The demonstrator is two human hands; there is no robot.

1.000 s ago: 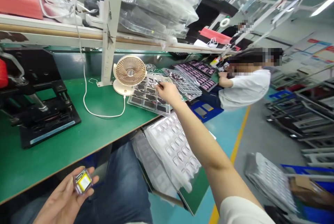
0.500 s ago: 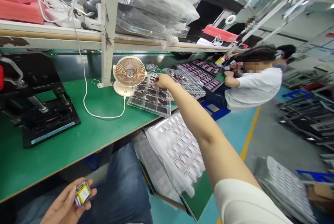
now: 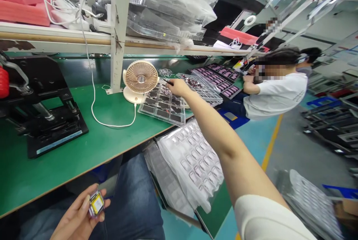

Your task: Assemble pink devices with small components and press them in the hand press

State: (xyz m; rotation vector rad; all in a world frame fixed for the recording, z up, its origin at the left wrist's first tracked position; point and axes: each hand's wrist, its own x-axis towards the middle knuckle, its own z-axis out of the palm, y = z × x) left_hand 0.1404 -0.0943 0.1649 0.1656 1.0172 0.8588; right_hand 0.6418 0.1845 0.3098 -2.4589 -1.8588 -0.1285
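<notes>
Low at the left, my left hand (image 3: 77,215) is closed around a small squarish electronic device (image 3: 96,204). Its casing is open and shows a yellow-edged, pale part inside. My right hand (image 3: 177,87) is stretched out over a clear plastic compartment tray (image 3: 183,122) on the bench. Its fingers pinch a small thin dark piece (image 3: 168,82), too small to make out further. Flat dark rectangular parts (image 3: 163,113) lie in the tray's compartments. A beige desk fan (image 3: 141,77) stands right behind the tray's left side.
A black press fixture (image 3: 47,109) stands left on the green bench (image 3: 112,137). The fan's white cable loops across the bench. More trays (image 3: 201,87) lie farther right. Below the bench edge sits a bagged tray (image 3: 195,158). A co-worker (image 3: 275,87) sits at the right.
My right hand has lifted slightly at the tray, and a thin dark piece now shows between its fingers. My left hand with the device appears a little farther right and higher.
</notes>
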